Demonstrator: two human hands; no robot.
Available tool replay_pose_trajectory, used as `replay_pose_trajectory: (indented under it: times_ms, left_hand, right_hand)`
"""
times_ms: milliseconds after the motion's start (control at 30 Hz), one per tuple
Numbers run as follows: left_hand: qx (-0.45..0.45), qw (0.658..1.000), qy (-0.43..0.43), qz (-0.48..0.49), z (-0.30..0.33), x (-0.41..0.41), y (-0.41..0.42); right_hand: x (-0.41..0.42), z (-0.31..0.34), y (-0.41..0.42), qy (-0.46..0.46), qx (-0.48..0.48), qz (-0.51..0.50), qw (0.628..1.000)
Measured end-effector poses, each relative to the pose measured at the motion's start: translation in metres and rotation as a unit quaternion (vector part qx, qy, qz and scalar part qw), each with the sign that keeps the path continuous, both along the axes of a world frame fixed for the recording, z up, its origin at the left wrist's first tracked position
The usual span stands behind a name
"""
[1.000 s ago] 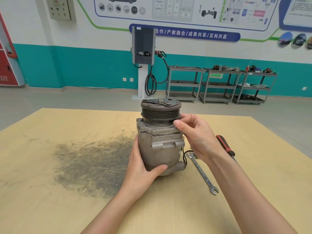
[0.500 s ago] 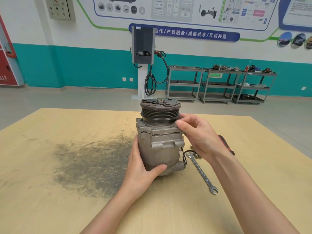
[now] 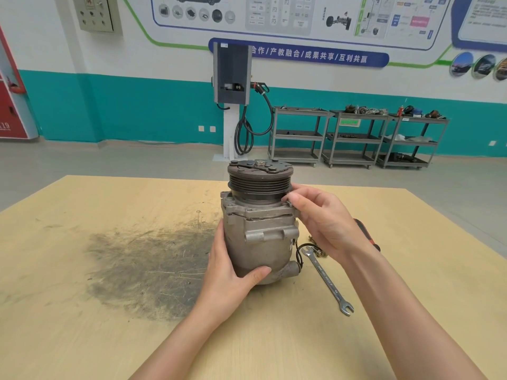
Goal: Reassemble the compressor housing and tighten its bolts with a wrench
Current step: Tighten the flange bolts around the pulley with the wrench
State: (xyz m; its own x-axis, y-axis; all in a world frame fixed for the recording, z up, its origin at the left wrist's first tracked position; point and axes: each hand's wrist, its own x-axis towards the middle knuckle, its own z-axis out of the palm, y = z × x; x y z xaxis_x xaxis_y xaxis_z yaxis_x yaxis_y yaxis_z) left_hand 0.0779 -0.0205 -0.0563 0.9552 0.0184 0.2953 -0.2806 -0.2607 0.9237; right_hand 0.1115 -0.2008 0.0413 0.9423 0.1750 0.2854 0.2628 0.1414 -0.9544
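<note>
1. Compressor [image 3: 259, 229] stands upright, pulley end up, near the middle of the table [image 3: 109, 338], somewhat toward its far edge. Upright likely because the housing flange and its bolt holes then face upward and stay reachable from the sides.

2. Left hand [image 3: 230, 272] wraps the lower body from the near-left side — thumb across the front, fingers curled round the back and out of sight. Judged a bracing hold, so the unit won't turn or tip while the other hand works.

3. Right hand [image 3: 323, 223] is at the flange's right side, just under the pulley. Thumb and forefinger pressed together in a pinch on something small and dark, apparently a bolt head; too small to confirm. Other fingers loosely curled behind.

4. Judgement: a bolt is being started by hand before the tool — finger-threading guards against cross-threading.

5. Wrench [image 3: 327, 281] lies flat on the table to the right of the compressor, pointing toward the near right corner, untouched, within the right hand's reach.

6. Small brass-coloured fittings [image 3: 319, 253] sit just beside the wrench's far end; a red-and-black handled tool [image 3: 369, 237] shows partly behind the right wrist.

7. Dark smudged patch [image 3: 148, 267] covers the table left of the compressor.
</note>
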Motion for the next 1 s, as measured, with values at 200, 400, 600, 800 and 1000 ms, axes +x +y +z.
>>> replay_pose_trajectory:
  times_ms: [200, 400, 600, 800, 1000]
  left_hand:
    - [0.003, 1.000, 0.004, 0.004, 0.000, 0.000, 0.000]
    - [0.003, 1.000, 0.001, 0.004, -0.002, 0.001, 0.001]
    - [0.000, 1.000, 0.000, 0.005, -0.001, 0.000, -0.001]
    - [0.003, 1.000, 0.005, 0.005, -0.002, 0.001, 0.001]
    - [0.002, 1.000, 0.002, 0.004, -0.002, 0.001, 0.002]
  right_hand:
    - [-0.003, -0.001, 0.009, -0.022, -0.018, -0.050, 0.998]
    - [-0.001, 0.000, -0.004, -0.009, -0.019, 0.018, 1.000]
    - [0.001, -0.003, 0.007, -0.026, 0.003, -0.035, 0.999]
    - [-0.001, 0.000, 0.004, -0.027, -0.030, -0.047, 0.998]
    - [-0.001, 0.001, -0.004, -0.003, -0.013, 0.016, 1.000]
